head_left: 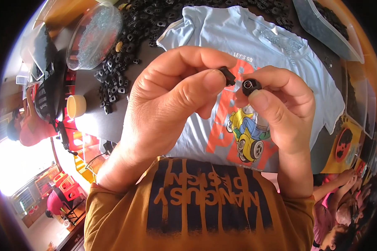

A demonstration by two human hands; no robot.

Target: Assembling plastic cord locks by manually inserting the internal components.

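My left hand (167,96) is raised close to the camera and pinches a small black plastic piece (227,75) between thumb and forefinger. My right hand (280,108) holds a small round black cap-like part (251,86) at its fingertips, right beside the left piece; the two parts almost touch. Below both hands a light blue T-shirt (255,46) with a cartoon car print lies spread on the dark table (90,83).
A heap of several small black plastic parts (117,79) lies at the upper left, beside a clear round lid (94,35) and a cream cup (76,105). A clear bin (329,29) of black parts stands upper right. Another person's arm (339,184) shows at lower right.
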